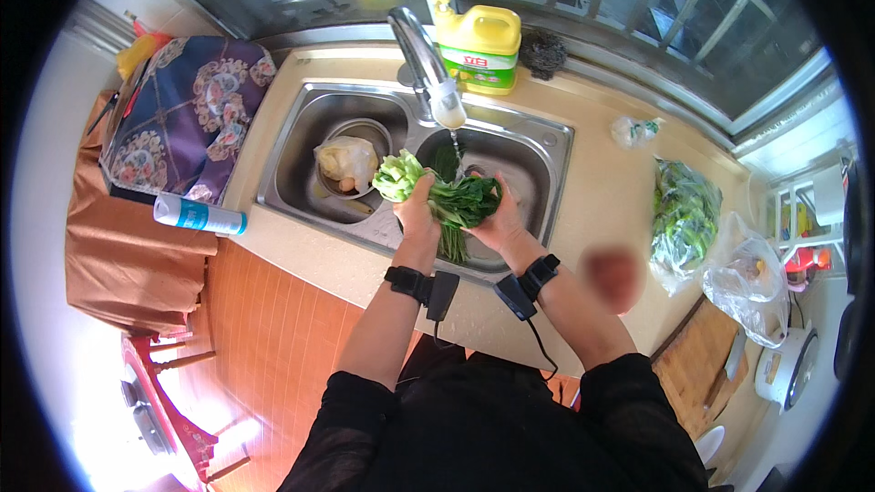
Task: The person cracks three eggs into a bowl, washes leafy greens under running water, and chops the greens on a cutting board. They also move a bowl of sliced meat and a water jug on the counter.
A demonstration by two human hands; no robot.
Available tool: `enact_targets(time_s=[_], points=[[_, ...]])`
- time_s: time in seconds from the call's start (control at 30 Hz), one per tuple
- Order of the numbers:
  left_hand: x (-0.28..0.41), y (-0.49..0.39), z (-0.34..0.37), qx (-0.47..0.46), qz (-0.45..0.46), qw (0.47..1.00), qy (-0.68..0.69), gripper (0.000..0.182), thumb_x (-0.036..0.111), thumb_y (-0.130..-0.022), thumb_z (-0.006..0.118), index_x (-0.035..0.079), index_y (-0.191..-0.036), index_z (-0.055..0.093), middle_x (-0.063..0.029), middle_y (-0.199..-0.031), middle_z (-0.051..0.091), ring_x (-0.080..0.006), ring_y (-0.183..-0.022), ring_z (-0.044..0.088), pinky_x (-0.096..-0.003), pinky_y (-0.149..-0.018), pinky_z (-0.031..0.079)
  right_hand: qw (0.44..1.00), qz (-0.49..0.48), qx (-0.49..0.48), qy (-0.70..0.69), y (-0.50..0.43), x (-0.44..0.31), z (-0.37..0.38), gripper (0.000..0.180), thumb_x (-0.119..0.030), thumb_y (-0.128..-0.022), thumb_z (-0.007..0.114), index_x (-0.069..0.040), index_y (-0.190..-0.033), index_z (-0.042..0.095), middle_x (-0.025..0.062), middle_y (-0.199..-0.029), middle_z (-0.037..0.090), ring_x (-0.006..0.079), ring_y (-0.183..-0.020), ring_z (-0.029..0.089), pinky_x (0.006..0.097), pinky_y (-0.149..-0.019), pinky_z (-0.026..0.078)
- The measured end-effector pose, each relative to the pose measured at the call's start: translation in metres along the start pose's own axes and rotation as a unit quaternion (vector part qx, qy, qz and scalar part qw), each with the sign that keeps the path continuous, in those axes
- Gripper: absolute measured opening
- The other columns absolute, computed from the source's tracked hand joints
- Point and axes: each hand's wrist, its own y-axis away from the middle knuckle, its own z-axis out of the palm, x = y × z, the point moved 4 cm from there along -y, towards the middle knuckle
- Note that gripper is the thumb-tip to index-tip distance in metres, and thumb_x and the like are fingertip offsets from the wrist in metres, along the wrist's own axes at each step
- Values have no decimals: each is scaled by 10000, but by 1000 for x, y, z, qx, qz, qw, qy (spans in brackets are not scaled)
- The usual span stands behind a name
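Both my hands hold a bunch of leafy greens [454, 201] over the right basin of a stainless steel double sink [557, 219]. My left hand [417, 208] grips it near the pale stalk ends, and my right hand [499, 215] closes around the dark leaves. Water runs from the chrome faucet [418, 48] just behind the bunch. Further green stems [452, 244] show below the bunch, in the basin. In the left basin, a metal bowl [385, 140] contains a plastic bag [347, 158] with pale contents and a small round brown item.
A yellow detergent jug [482, 48] and dark scouring pad [543, 55] stand behind the sink. Bagged greens [685, 215], a clear plastic bag [748, 280] and a wooden cutting board [704, 362] with a knife [735, 355] lie right. A spray can [199, 214] lies at the left counter edge.
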Motion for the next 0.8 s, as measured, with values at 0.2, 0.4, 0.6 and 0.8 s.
enact_targets(time_s=[0.2, 0.4, 0.6, 0.8], points=[[-5, 8, -7, 105, 35, 992, -66, 541, -66, -687, 691, 22, -1186, 499, -64, -1025, 607, -187, -876, 606, -308, -759, 496, 867, -237, 153, 410, 7, 16, 26, 346, -256, -845, 665, -9, -1074, 584, 74, -973, 624, 131, -858, 583, 274, -739, 479], [-12, 17, 8, 99, 63, 992, -40, 404, -31, -684, 702, 11, -1062, 565, -47, -940, 616, -171, -799, 607, -314, -683, 497, 757, -396, 218, 472, 7, 13, 26, 234, -170, -869, 578, 34, -982, 601, 107, -834, 635, 164, -746, 571, 319, -660, 454], [-15, 12, 4, 131, -16, 991, -10, 369, -13, -670, 716, 30, -1008, 575, -45, -885, 610, -168, -746, 600, -308, -647, 487, 735, -394, 254, 490, -6, 8, 14, 290, -204, -874, 562, 48, -1011, 605, 142, -797, 648, 205, -716, 589, 358, -656, 456], [-9, 10, 3, 147, 8, 989, -13, 280, 6, -663, 715, 21, -913, 592, -43, -821, 605, -167, -702, 592, -316, -617, 479, 678, -408, 264, 551, -19, 7, 7, 300, -225, -867, 540, 38, -984, 623, 191, -797, 644, 300, -730, 606, 395, -674, 453]])
